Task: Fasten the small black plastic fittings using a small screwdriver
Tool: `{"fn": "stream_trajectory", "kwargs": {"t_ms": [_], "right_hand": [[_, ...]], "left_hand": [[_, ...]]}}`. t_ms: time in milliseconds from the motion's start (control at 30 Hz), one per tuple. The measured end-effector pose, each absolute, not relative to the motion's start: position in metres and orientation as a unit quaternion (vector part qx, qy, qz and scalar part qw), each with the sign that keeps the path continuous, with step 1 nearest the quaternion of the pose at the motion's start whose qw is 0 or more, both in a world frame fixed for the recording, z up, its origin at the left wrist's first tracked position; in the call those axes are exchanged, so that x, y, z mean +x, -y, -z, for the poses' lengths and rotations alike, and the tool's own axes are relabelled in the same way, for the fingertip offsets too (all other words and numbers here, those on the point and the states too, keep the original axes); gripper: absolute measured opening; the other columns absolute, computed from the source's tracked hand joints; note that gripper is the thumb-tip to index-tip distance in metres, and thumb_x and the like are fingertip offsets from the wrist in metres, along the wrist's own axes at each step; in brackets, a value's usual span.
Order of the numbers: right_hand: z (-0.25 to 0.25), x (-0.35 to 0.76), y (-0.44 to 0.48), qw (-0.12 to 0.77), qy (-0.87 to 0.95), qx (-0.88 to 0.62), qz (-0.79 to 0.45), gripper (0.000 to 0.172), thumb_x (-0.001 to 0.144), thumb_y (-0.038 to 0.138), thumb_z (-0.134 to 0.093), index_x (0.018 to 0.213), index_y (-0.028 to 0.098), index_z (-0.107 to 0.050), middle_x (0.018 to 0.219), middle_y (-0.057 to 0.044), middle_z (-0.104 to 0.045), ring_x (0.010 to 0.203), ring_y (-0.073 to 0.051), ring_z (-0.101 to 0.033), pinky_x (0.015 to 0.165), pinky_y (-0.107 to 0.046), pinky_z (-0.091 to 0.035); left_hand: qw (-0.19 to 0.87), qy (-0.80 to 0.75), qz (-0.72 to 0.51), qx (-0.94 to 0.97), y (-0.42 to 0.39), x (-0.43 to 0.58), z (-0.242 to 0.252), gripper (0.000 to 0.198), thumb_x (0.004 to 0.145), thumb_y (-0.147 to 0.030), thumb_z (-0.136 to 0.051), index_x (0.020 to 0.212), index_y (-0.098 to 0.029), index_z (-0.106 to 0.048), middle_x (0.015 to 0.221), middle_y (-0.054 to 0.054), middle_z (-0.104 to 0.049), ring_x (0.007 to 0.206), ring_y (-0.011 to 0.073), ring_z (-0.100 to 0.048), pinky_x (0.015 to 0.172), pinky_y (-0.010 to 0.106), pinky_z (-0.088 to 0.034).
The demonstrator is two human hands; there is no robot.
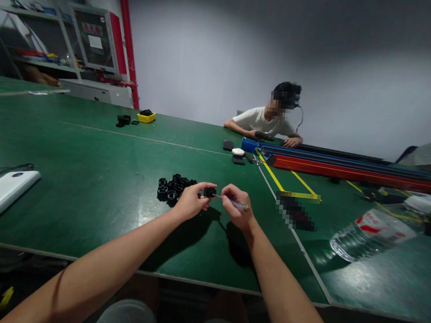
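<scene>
My left hand (192, 200) pinches a small black plastic part (209, 192) above the green table. In my right hand (236, 206) is a screwdriver (240, 205) with a clear, purplish handle. Its thin shaft points left and its tip meets the black part; whether it sits in a screw is too small to tell. Just behind and left of my left hand lies a pile of similar black parts (171, 187), partly covered by that hand.
The green table (94, 190) carries a white power bank (4, 193) at left and a tilted clear bottle (370, 235) at right. A yellow bin (146, 117) stands farther back. Long red rails (351, 172) lie before a seated person (265, 120).
</scene>
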State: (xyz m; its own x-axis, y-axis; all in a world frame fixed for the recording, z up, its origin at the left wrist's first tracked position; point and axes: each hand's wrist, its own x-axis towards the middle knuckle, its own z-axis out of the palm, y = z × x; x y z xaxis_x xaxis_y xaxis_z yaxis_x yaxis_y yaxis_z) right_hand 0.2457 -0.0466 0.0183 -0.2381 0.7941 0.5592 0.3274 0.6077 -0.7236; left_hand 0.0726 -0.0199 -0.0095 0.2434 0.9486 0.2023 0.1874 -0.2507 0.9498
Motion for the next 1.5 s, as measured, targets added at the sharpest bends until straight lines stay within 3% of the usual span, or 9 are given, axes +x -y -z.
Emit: {"fn": "stream_trajectory", "kwargs": {"t_ms": [400, 900, 1500], "right_hand": [[-0.0193, 0.2450, 0.0472, 0.468, 0.765, -0.386, -0.214, 0.010, 0.079, 0.027, -0.053, 0.072, 0.021, -0.051, 0.058, 0.005, -0.045, 0.051, -0.012, -0.041, 0.052, -0.026, -0.032], [-0.0194, 0.2437, 0.0475, 0.440, 0.776, -0.397, -0.216, 0.008, 0.078, 0.026, -0.053, 0.072, 0.021, -0.051, 0.060, 0.004, -0.048, 0.053, -0.012, -0.043, 0.053, -0.025, -0.033], [-0.0214, 0.2438, 0.0488, 0.458, 0.765, -0.402, -0.211, 0.010, 0.078, 0.027, -0.053, 0.070, 0.021, -0.051, 0.059, 0.004, -0.046, 0.053, -0.012, -0.042, 0.053, -0.026, -0.032]], "left_hand": [[0.379, -0.454, -0.413, 0.692, 0.0261, 0.0715, 0.0002, 0.041, 0.079, -0.005, -0.068, 0.118, -0.018, -0.070, 0.064, -0.003, -0.067, 0.054, 0.0109, -0.065, 0.055, 0.019, -0.051], [0.346, -0.443, -0.413, 0.717, 0.0258, 0.0699, 0.0019, 0.038, 0.077, -0.005, -0.068, 0.113, -0.018, -0.072, 0.077, 0.000, -0.072, 0.055, 0.0106, -0.065, 0.057, 0.020, -0.051], [0.339, -0.439, -0.415, 0.722, 0.0253, 0.0688, 0.0036, 0.037, 0.079, -0.007, -0.066, 0.114, -0.019, -0.071, 0.076, 0.000, -0.071, 0.054, 0.0106, -0.064, 0.057, 0.021, -0.051]]}}
